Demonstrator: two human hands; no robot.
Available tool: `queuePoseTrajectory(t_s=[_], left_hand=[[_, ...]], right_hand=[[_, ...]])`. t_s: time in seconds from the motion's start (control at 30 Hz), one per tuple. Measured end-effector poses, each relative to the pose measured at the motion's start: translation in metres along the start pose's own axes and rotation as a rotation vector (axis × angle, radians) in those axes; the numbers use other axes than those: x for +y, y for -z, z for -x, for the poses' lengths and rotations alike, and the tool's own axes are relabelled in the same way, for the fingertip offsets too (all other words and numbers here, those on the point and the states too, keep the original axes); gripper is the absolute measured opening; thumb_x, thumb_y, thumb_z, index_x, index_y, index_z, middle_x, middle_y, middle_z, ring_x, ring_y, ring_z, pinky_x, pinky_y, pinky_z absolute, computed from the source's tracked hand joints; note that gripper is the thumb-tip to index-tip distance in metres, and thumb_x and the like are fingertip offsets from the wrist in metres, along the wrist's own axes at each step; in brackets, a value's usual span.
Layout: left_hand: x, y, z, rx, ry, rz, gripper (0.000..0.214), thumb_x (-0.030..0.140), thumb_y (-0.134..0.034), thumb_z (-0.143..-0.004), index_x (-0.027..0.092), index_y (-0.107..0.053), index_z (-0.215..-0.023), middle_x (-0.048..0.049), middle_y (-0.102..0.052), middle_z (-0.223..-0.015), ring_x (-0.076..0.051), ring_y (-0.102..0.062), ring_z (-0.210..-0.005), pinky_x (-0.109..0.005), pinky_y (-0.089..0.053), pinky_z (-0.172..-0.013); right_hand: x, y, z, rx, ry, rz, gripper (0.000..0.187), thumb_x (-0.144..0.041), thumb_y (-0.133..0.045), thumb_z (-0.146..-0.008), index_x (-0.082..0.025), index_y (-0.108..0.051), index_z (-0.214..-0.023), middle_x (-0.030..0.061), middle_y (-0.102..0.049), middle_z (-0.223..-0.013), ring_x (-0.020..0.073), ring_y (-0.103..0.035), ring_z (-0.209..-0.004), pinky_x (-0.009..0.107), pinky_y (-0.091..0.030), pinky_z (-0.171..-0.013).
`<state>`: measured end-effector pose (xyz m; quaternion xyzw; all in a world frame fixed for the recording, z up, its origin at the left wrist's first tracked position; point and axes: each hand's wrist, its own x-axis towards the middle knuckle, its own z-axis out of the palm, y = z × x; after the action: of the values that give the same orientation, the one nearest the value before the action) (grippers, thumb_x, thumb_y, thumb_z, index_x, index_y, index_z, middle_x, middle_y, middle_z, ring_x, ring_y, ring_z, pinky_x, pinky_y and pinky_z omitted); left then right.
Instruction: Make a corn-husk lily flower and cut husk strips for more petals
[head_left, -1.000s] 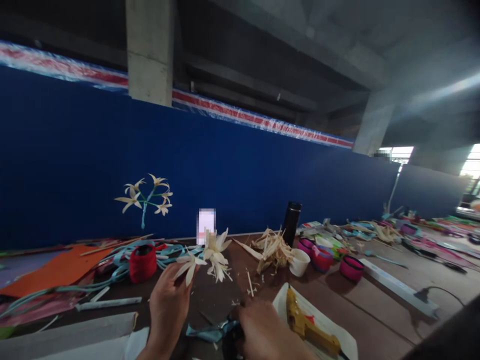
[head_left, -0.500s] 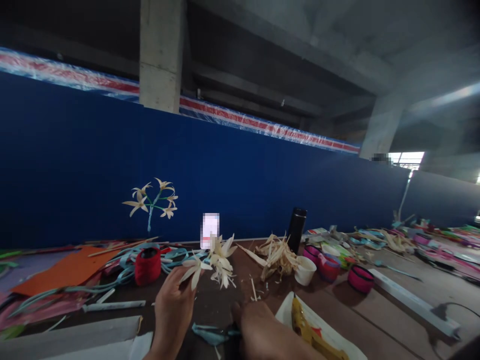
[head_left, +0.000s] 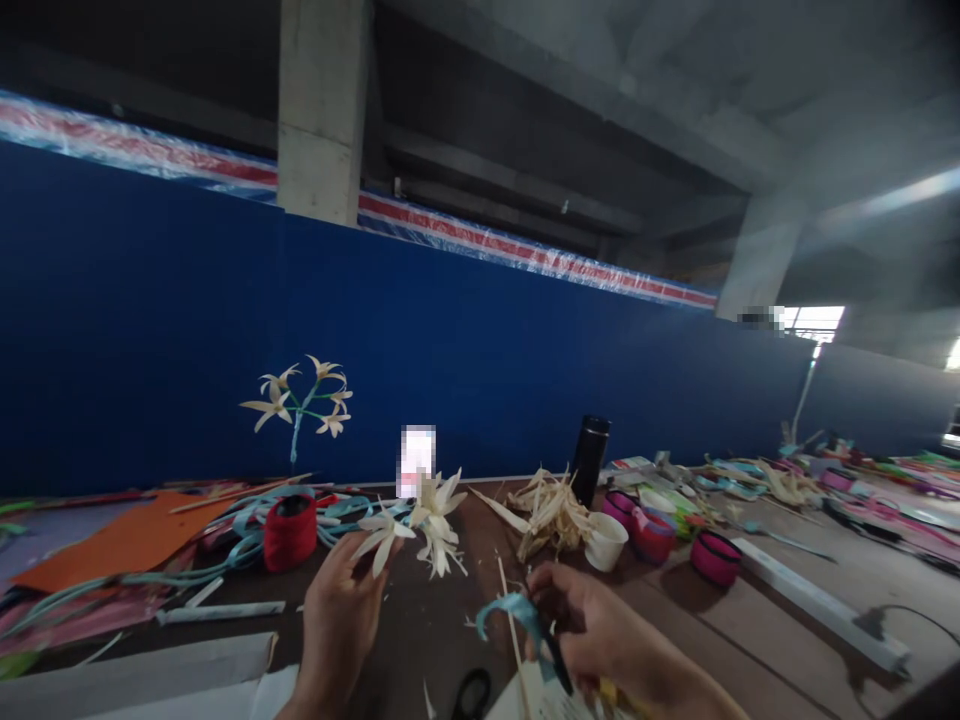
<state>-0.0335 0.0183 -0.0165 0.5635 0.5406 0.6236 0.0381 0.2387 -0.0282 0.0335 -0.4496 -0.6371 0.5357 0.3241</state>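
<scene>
My left hand (head_left: 341, 605) is closed around the stem end of pale flowers. One cream flower (head_left: 382, 535) shows by the fingertips; a fuller flower cluster (head_left: 439, 520) of the same husk-like material stands just right of it. My right hand (head_left: 585, 620) has its fingers curled in on a light blue strip (head_left: 517, 607), which arches out to the left. A dark slim object by those fingers cannot be made out. Beneath the strip runs a thin pale stick (head_left: 514, 630). A black scissors handle (head_left: 472, 692) lies below, between the hands.
Dried husks (head_left: 547, 515) lie beside a white cup (head_left: 605, 540) and a black bottle (head_left: 591, 460). Red tape (head_left: 290, 535) sits at left near orange paper (head_left: 127, 540). A power strip (head_left: 825, 605) lies at right. A finished-looking flower spray (head_left: 300, 400) stands against the blue panel (head_left: 487, 350).
My right hand has moved right and up, with the blue strip now at its fingers instead of on the table. The scissors handle has come into view. My left hand stays nearly in place.
</scene>
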Motion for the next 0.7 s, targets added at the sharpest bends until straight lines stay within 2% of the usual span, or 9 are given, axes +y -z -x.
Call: queuePoseTrajectory(t_s=[0.07, 0.13, 0.2, 0.3, 0.5, 0.6, 0.7], left_hand=[[0.003, -0.002, 0.001, -0.022, 0.034, 0.019, 0.031, 0.049, -0.058, -0.073, 0.022, -0.071, -0.077, -0.0028, -0.071, -0.079, -0.019, -0.065, -0.071, -0.025, -0.051, -0.066], [0.002, -0.004, 0.002, -0.056, 0.062, 0.041, 0.032, 0.051, -0.059, -0.071, 0.022, -0.071, -0.077, -0.0027, -0.071, -0.080, -0.019, -0.065, -0.070, -0.025, -0.051, -0.064], [-0.001, -0.006, 0.003, -0.093, 0.092, 0.067, 0.033, 0.052, -0.061, -0.069, 0.022, -0.072, -0.078, -0.0032, -0.072, -0.082, -0.020, -0.065, -0.072, -0.026, -0.051, -0.064], [-0.007, -0.007, 0.004, -0.141, 0.141, 0.098, 0.034, 0.052, -0.062, -0.068, 0.021, -0.072, -0.079, -0.0028, -0.072, -0.079, -0.019, -0.065, -0.069, -0.026, -0.051, -0.064], [0.001, -0.006, 0.001, -0.068, 0.117, 0.166, 0.030, 0.049, -0.065, -0.065, 0.020, -0.070, -0.073, -0.0019, -0.070, -0.074, -0.017, -0.063, -0.066, -0.023, -0.050, -0.062], [0.009, -0.004, -0.001, -0.060, 0.140, 0.258, 0.028, 0.047, -0.066, -0.063, 0.020, -0.068, -0.069, -0.0015, -0.068, -0.069, -0.016, -0.062, -0.061, -0.021, -0.048, -0.055], [0.010, -0.003, -0.002, -0.061, 0.144, 0.283, 0.028, 0.047, -0.066, -0.063, 0.020, -0.069, -0.070, -0.0017, -0.069, -0.071, -0.017, -0.063, -0.065, -0.023, -0.050, -0.061]], right_hand=[[-0.012, 0.007, 0.007, 0.020, 0.044, -0.071, 0.038, -0.026, -0.071, -0.063, -0.018, -0.056, -0.098, -0.0010, -0.064, -0.071, 0.0066, -0.049, -0.049, 0.014, -0.033, -0.040], [-0.026, 0.012, 0.012, -0.003, 0.125, -0.103, 0.043, -0.032, -0.075, -0.062, -0.018, -0.059, -0.100, -0.0005, -0.064, -0.071, 0.0083, -0.054, -0.057, 0.015, -0.038, -0.047], [-0.040, 0.016, 0.015, -0.042, 0.196, -0.080, 0.045, -0.038, -0.075, -0.064, -0.017, -0.062, -0.101, 0.0020, -0.066, -0.078, 0.0108, -0.058, -0.067, 0.018, -0.042, -0.056], [-0.058, 0.017, 0.015, -0.101, 0.230, 0.002, 0.042, -0.040, -0.072, -0.068, -0.017, -0.065, -0.103, 0.0042, -0.068, -0.085, 0.0125, -0.061, -0.074, 0.021, -0.044, -0.062], [-0.080, 0.013, 0.013, -0.125, 0.223, 0.088, 0.032, -0.034, -0.071, -0.068, -0.017, -0.071, -0.096, 0.0030, -0.069, -0.078, 0.0132, -0.059, -0.065, 0.022, -0.043, -0.054], [-0.085, 0.013, 0.012, -0.113, 0.193, 0.107, 0.030, -0.035, -0.070, -0.068, -0.017, -0.073, -0.092, 0.0011, -0.065, -0.070, 0.0094, -0.051, -0.055, 0.020, -0.037, -0.048], [-0.090, 0.016, 0.011, -0.078, 0.140, 0.123, 0.035, -0.034, -0.074, -0.065, -0.015, -0.072, -0.094, -0.0030, -0.057, -0.059, 0.0051, -0.039, -0.047, 0.018, -0.029, -0.044]])
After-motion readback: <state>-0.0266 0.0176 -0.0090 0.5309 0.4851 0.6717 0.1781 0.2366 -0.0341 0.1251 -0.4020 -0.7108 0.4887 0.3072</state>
